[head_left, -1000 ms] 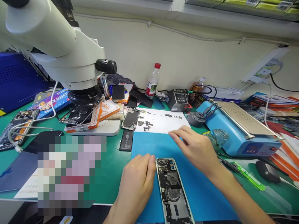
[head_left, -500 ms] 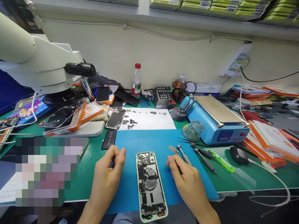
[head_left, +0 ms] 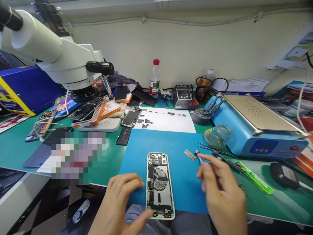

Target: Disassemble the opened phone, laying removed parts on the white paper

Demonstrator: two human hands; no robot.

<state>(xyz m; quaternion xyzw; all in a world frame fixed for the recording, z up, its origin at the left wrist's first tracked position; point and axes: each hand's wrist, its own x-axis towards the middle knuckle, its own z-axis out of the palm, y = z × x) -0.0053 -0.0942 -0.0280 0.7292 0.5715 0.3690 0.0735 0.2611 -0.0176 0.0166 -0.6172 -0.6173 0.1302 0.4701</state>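
Blue mat [head_left: 156, 140] spread wide. Left hand [head_left: 122, 192] slack, nothing visible inside, thumb beside lower corner of opened phone [head_left: 160, 187]. Right hand [head_left: 221, 186] at screwdriver [head_left: 199, 157]; gripping yet, can't tell. Best pinch handle, missing thin strip [head_left: 190, 155]. Phone overhangs mat's near edge, careful! Open mat to its right.

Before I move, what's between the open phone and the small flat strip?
Just bare blue mat in the head view; the strip lies right of the open phone, with the tool at the right hand beyond it.
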